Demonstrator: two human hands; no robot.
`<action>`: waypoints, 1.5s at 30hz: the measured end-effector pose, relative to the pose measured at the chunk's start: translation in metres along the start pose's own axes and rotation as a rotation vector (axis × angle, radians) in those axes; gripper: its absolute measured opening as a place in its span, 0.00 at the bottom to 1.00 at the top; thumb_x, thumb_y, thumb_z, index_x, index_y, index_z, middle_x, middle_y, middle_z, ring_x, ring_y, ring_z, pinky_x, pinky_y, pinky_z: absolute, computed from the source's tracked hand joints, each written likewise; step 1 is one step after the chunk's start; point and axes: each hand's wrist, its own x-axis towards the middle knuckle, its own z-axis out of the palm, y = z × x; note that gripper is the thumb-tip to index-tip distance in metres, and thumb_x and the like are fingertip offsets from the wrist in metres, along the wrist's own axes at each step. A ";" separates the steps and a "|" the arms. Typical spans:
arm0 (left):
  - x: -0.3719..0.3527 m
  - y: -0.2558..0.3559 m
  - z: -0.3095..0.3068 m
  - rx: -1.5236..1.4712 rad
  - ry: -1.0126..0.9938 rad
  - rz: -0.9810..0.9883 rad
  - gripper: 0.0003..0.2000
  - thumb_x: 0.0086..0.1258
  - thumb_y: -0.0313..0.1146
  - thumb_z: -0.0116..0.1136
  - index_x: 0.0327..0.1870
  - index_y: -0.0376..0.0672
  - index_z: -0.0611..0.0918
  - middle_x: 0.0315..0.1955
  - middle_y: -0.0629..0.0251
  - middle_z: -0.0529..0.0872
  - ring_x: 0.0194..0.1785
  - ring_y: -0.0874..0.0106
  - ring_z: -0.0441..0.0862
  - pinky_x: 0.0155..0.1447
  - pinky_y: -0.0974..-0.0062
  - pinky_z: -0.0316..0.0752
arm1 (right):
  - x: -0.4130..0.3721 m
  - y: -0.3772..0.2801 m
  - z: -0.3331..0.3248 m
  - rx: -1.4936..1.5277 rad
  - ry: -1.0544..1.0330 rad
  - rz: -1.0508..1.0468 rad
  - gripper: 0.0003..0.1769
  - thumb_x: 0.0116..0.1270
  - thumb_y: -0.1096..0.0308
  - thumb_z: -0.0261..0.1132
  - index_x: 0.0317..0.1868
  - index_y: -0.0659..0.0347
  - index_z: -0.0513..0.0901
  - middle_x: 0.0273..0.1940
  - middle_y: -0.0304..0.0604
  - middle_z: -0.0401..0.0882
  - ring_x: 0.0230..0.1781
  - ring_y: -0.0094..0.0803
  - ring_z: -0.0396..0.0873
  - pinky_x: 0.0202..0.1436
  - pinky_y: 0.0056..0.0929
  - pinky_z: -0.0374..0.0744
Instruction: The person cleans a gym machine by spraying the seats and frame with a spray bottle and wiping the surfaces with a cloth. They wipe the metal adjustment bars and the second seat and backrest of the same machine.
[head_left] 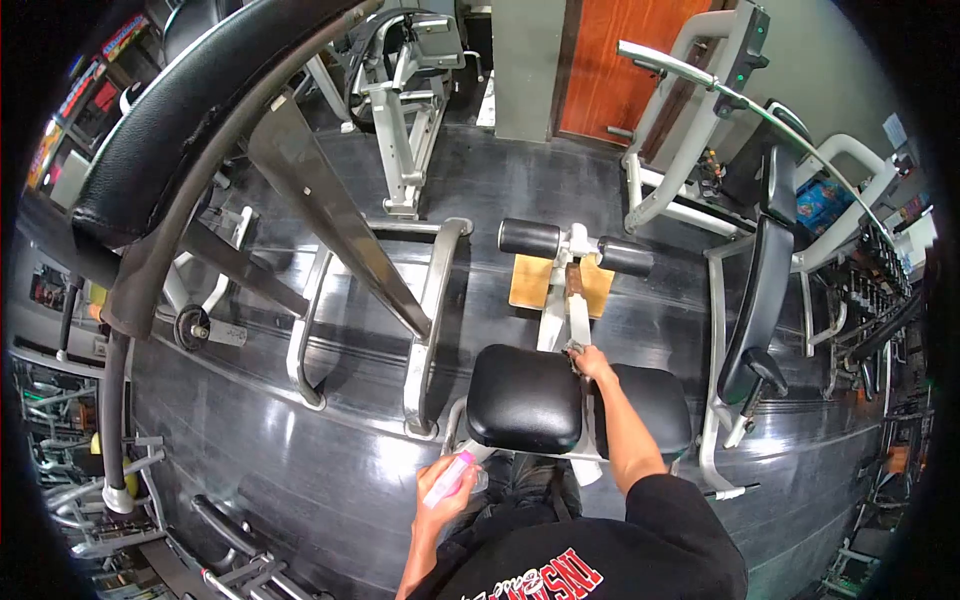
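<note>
My left hand (443, 497) grips a small bottle with a pink top (449, 477), held low beside the front left corner of a black padded seat (525, 397). My right hand (588, 360) reaches over the seat's far edge and presses a grey cloth (575, 349) onto the machine's white metal bar (566, 318). Beyond the bar sit two black foam roller pads (530, 237) over a tan footplate (530, 283). A second black pad (655, 403) lies under my right forearm.
A large black padded arm (180, 120) on a steel frame crosses the upper left. More grey gym machines stand behind and to the right, with a tall black back pad (757, 290). The floor is dark rubber (250, 440). An orange door (625, 70) is at the back.
</note>
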 end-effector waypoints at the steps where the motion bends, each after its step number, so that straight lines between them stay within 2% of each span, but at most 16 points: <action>1: -0.002 -0.001 -0.001 -0.027 -0.001 -0.014 0.06 0.61 0.23 0.63 0.39 0.36 0.83 0.26 0.62 0.88 0.27 0.76 0.85 0.32 0.78 0.78 | -0.010 0.000 0.004 0.020 0.081 -0.029 0.22 0.63 0.51 0.63 0.45 0.62 0.83 0.40 0.59 0.83 0.47 0.53 0.81 0.50 0.44 0.77; 6: -0.007 -0.014 -0.004 -0.079 -0.027 0.018 0.07 0.62 0.22 0.61 0.40 0.35 0.82 0.26 0.62 0.88 0.27 0.77 0.84 0.33 0.79 0.79 | -0.060 0.015 0.020 0.108 0.339 -0.058 0.19 0.63 0.56 0.63 0.51 0.54 0.82 0.42 0.57 0.83 0.48 0.51 0.81 0.51 0.41 0.78; 9: -0.008 -0.015 -0.007 -0.229 -0.033 -0.036 0.07 0.63 0.21 0.59 0.42 0.34 0.81 0.27 0.60 0.87 0.29 0.77 0.85 0.35 0.79 0.79 | -0.106 0.012 0.022 0.186 0.331 -0.035 0.19 0.63 0.56 0.62 0.53 0.52 0.81 0.43 0.56 0.83 0.48 0.50 0.81 0.51 0.40 0.78; 14: -0.007 -0.014 -0.012 -0.285 -0.007 0.034 0.07 0.63 0.19 0.58 0.43 0.32 0.80 0.28 0.58 0.86 0.31 0.74 0.85 0.34 0.78 0.79 | -0.183 0.003 0.028 0.122 0.377 -0.068 0.21 0.63 0.65 0.64 0.55 0.66 0.78 0.44 0.62 0.82 0.49 0.54 0.80 0.52 0.43 0.77; 16: -0.011 -0.020 -0.015 -0.360 0.006 0.022 0.07 0.64 0.18 0.57 0.43 0.31 0.79 0.28 0.58 0.85 0.31 0.72 0.85 0.34 0.78 0.79 | -0.205 -0.003 0.032 0.135 0.431 -0.135 0.21 0.62 0.64 0.63 0.54 0.66 0.78 0.45 0.64 0.80 0.49 0.58 0.78 0.54 0.46 0.76; 22: -0.026 -0.027 -0.029 -0.326 0.039 0.043 0.08 0.65 0.18 0.56 0.44 0.30 0.78 0.27 0.59 0.84 0.31 0.71 0.85 0.35 0.76 0.80 | -0.231 -0.020 0.031 0.155 0.427 -0.156 0.19 0.64 0.66 0.63 0.53 0.65 0.79 0.50 0.58 0.79 0.53 0.51 0.78 0.58 0.40 0.74; 25: -0.037 -0.030 -0.031 -0.383 0.130 0.015 0.08 0.65 0.18 0.56 0.44 0.30 0.78 0.28 0.59 0.83 0.31 0.71 0.85 0.35 0.75 0.80 | -0.228 -0.054 0.027 0.271 0.503 -0.433 0.16 0.65 0.71 0.61 0.52 0.66 0.79 0.48 0.54 0.81 0.50 0.48 0.80 0.53 0.34 0.76; 28: -0.044 -0.034 -0.034 -0.403 0.146 0.008 0.07 0.66 0.18 0.56 0.44 0.30 0.78 0.28 0.59 0.83 0.31 0.70 0.85 0.36 0.74 0.80 | -0.190 -0.076 0.047 0.119 0.586 -0.672 0.18 0.60 0.75 0.62 0.53 0.62 0.78 0.52 0.55 0.79 0.56 0.49 0.76 0.58 0.39 0.75; 30: -0.050 -0.033 -0.035 -0.407 0.163 -0.030 0.07 0.66 0.18 0.56 0.44 0.30 0.78 0.28 0.60 0.83 0.31 0.71 0.85 0.37 0.74 0.80 | -0.178 -0.088 0.060 -0.068 0.404 -0.572 0.21 0.56 0.78 0.63 0.52 0.57 0.79 0.55 0.53 0.77 0.58 0.51 0.74 0.60 0.41 0.74; 34: -0.057 -0.033 -0.037 -0.429 0.212 -0.009 0.08 0.66 0.18 0.56 0.45 0.30 0.77 0.26 0.61 0.82 0.31 0.71 0.85 0.36 0.75 0.79 | -0.177 -0.121 0.097 -0.072 0.138 -0.965 0.14 0.59 0.74 0.60 0.46 0.54 0.81 0.53 0.43 0.79 0.53 0.45 0.78 0.54 0.38 0.78; 36: -0.058 -0.034 -0.035 -0.437 0.235 -0.039 0.08 0.66 0.18 0.56 0.45 0.31 0.77 0.26 0.61 0.82 0.31 0.71 0.85 0.36 0.75 0.79 | -0.176 -0.127 0.117 -0.118 -0.074 -1.148 0.12 0.61 0.72 0.60 0.45 0.53 0.81 0.54 0.42 0.78 0.51 0.43 0.79 0.52 0.39 0.78; 38: -0.058 -0.040 -0.032 -0.426 0.237 -0.005 0.08 0.66 0.18 0.56 0.45 0.31 0.77 0.26 0.61 0.82 0.32 0.71 0.85 0.36 0.76 0.78 | -0.198 -0.138 0.108 -0.101 -0.105 -1.205 0.11 0.63 0.71 0.60 0.46 0.53 0.81 0.50 0.44 0.80 0.48 0.43 0.80 0.51 0.37 0.79; 40: -0.059 -0.037 -0.032 -0.452 0.245 -0.002 0.08 0.66 0.18 0.56 0.45 0.30 0.77 0.26 0.62 0.82 0.32 0.71 0.85 0.36 0.77 0.78 | -0.222 -0.154 0.080 -0.005 -0.441 -0.665 0.10 0.66 0.70 0.60 0.47 0.58 0.80 0.46 0.48 0.82 0.47 0.43 0.82 0.50 0.32 0.78; 41: -0.059 -0.036 -0.032 -0.474 0.247 0.002 0.08 0.66 0.17 0.55 0.45 0.30 0.77 0.25 0.62 0.82 0.32 0.71 0.85 0.36 0.77 0.78 | -0.214 -0.138 0.086 0.294 -0.290 -0.888 0.12 0.67 0.70 0.60 0.49 0.62 0.78 0.42 0.51 0.82 0.45 0.40 0.83 0.49 0.31 0.77; 42: -0.060 -0.034 -0.032 -0.476 0.253 -0.003 0.08 0.66 0.17 0.55 0.45 0.30 0.77 0.25 0.62 0.82 0.32 0.71 0.85 0.36 0.77 0.78 | -0.212 -0.136 0.077 0.378 -0.310 -0.725 0.13 0.67 0.71 0.60 0.50 0.64 0.78 0.44 0.52 0.82 0.46 0.37 0.82 0.49 0.32 0.77; 45: -0.061 -0.032 -0.030 -0.455 0.267 -0.035 0.08 0.66 0.17 0.55 0.45 0.30 0.77 0.26 0.62 0.82 0.33 0.71 0.85 0.36 0.77 0.78 | -0.188 -0.121 0.044 0.338 0.193 -0.765 0.17 0.68 0.67 0.61 0.55 0.62 0.78 0.47 0.53 0.82 0.48 0.37 0.81 0.51 0.33 0.77</action>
